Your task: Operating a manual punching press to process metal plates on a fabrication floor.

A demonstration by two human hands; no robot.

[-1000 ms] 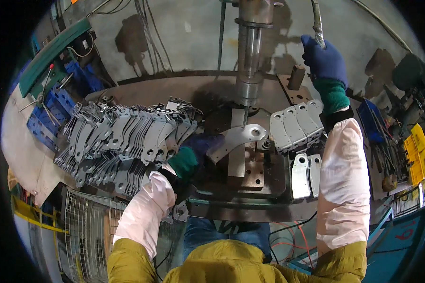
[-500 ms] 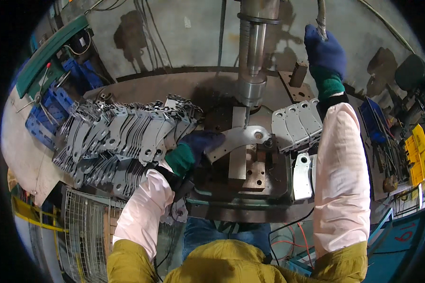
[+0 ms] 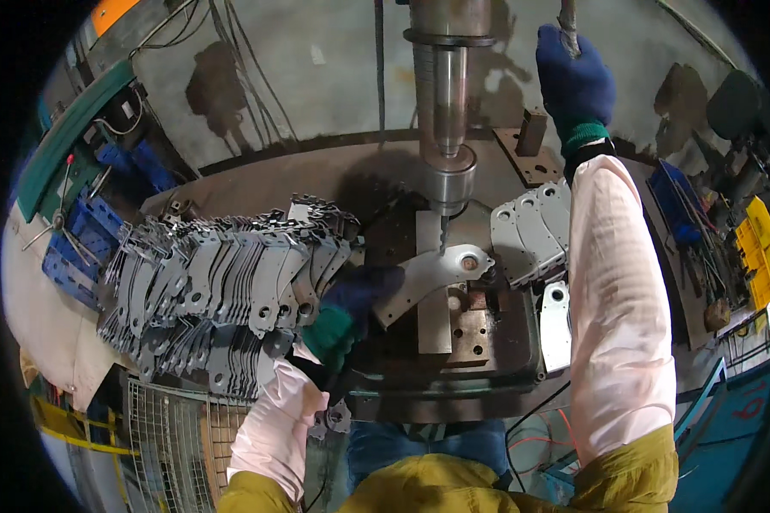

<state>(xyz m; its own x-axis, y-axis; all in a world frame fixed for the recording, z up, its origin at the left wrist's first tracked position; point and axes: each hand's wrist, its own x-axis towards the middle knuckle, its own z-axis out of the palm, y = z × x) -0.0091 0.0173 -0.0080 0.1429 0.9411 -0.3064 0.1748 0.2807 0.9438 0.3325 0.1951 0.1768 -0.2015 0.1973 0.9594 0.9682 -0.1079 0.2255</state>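
Note:
My left hand (image 3: 361,291), in a dark blue glove with a green cuff, grips the narrow end of a curved grey metal bracket (image 3: 423,280). The bracket's wide, holed end lies over a steel drilling fixture (image 3: 434,329). Above it hangs a drill press chuck (image 3: 449,184) with a drill bit (image 3: 444,232); its tip appears at the bracket's upper edge, but whether they touch I cannot tell. My right hand (image 3: 576,79), gloved alike, is raised at upper right, wrapped round the drill press lever (image 3: 568,21).
Left of the fixture, many similar brackets (image 3: 231,274) stand packed in rows. More brackets (image 3: 529,224) lie to the right, one bracket (image 3: 556,325) apart from them. A steel base with a post (image 3: 531,132) stands behind. Yellow bins (image 3: 759,256) are at far right, a wire cage (image 3: 162,432) lower left.
The view has shifted slightly. My left hand has moved the bracket relative to the fixture, so more of the fixture's blocks show beneath it. My right hand has risen a little with the lever.

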